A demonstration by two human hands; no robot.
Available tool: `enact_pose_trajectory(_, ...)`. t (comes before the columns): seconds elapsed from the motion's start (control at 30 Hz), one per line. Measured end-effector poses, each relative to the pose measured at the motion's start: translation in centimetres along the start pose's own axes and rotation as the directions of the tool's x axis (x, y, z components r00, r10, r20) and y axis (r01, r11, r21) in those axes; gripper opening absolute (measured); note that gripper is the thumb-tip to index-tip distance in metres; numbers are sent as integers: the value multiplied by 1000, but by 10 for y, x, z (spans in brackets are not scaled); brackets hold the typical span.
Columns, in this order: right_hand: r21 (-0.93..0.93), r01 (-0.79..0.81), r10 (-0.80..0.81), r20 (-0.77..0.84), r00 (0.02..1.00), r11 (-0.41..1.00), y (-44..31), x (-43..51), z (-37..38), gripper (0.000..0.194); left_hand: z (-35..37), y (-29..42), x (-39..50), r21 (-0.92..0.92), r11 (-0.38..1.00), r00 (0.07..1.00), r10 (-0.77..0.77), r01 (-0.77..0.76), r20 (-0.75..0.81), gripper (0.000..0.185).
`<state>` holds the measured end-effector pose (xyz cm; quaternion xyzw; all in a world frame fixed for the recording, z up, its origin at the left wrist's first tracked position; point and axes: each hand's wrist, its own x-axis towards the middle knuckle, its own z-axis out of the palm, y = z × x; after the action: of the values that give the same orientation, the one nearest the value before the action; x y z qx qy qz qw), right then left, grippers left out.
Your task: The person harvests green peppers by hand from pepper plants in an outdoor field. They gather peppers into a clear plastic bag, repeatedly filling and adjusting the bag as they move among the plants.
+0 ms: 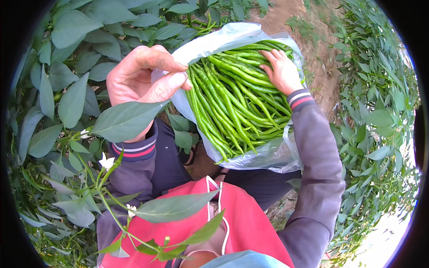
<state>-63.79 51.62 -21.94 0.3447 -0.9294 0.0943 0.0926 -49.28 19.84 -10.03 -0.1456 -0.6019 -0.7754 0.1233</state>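
A clear plastic bag lies wide open before me, filled with long green chili peppers laid mostly side by side. My left hand is at the bag's upper left rim, thumb and forefinger pinched together on the bag's edge. On the right side of the bag, my right hand rests on top of the peppers, fingers spread a little; whether it grips any of them cannot be told. A large pepper-plant leaf partly covers my left wrist.
Dense pepper plants crowd the left side, and a stem with white flowers reaches in front of my jacket. Another row of plants stands at the right. Bare soil runs between the rows, beyond the bag.
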Motion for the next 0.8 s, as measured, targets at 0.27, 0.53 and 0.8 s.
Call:
enact_pose_trajectory(0.27,161,-212,205,59,977,964,-16,25,32,24,5,-2,0,55,998,1000,4,-3,-15,15)
enact_pose_trajectory(0.53,-74,-406,412,200,889,911,-45,18,54,33,3,-2,-2,-82,997,1000,-13,12,-17,20)
enact_pose_trajectory(0.8,-25,-440,333,690,642,898,37,58,55,48,-3,0,-5,-22,999,998,-50,49,-27,17)
